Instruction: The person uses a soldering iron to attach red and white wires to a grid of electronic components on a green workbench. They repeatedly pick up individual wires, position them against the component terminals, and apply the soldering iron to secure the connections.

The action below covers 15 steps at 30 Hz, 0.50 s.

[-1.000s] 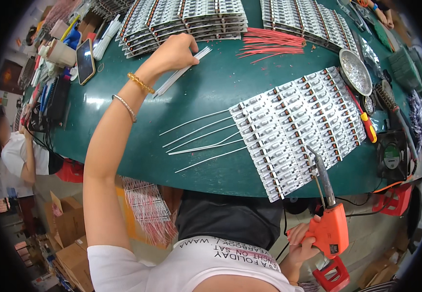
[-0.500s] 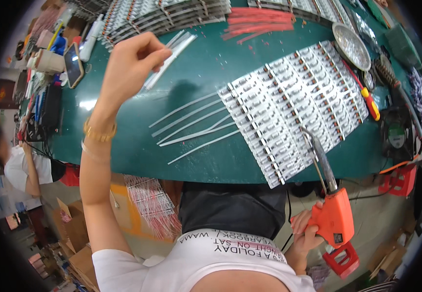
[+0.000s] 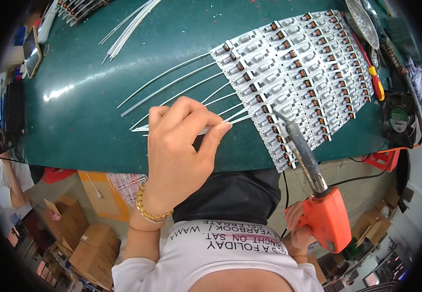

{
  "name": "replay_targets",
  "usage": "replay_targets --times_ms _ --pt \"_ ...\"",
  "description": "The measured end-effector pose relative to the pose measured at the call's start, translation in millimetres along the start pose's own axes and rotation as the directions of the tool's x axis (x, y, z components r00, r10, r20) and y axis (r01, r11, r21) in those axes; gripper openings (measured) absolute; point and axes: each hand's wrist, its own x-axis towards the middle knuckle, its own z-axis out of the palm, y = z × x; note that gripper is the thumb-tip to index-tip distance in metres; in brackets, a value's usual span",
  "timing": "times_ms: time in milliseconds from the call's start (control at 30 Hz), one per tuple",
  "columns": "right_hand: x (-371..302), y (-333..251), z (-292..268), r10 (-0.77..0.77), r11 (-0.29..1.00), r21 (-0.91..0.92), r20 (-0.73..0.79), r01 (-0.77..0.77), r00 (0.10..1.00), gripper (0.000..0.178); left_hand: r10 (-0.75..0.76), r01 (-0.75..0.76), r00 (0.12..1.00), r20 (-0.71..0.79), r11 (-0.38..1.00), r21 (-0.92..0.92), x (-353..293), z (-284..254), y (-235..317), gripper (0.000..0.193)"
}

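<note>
My left hand [image 3: 181, 151] is closed, thumb and index finger pinching a thin white wire [image 3: 240, 117] beside the left edge of a panel of small circuit boards [image 3: 296, 73]. Several other white wires [image 3: 167, 70] fan out leftward from that edge, some passing under my fingers. In my right hand [image 3: 299, 228], at the lower right, is the orange handle of a soldering gun [image 3: 330, 219]. Its dark barrel points up and left, and the tip lies over the boards near the pinched wire. Whether the tip touches them I cannot tell.
Loose white wires [image 3: 130, 31] lie at the back left of the green table [image 3: 84, 121]. A phone [image 3: 32, 52] stands farther left. Along the right are a red-and-yellow screwdriver [image 3: 376, 83], a metal dish [image 3: 364, 22] and a small black fan [image 3: 399, 117]. Cardboard boxes [image 3: 94, 248] sit below.
My left hand has come down and right from above the loose wires to the panel's left edge. The soldering tip has shifted left toward that edge. The view has tilted nearer to me.
</note>
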Motion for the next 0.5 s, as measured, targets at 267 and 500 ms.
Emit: replay_targets --times_ms 267,500 --pt "6 -16 -8 0.168 0.891 -0.448 0.189 -0.067 0.967 0.030 0.041 -0.041 0.996 0.075 0.999 -0.003 1 -5 -8 0.008" --pt "0 -18 -7 0.234 0.836 -0.538 0.169 -0.109 0.957 0.028 0.080 -0.080 0.994 0.078 0.997 -0.008 2 -3 -9 0.009"
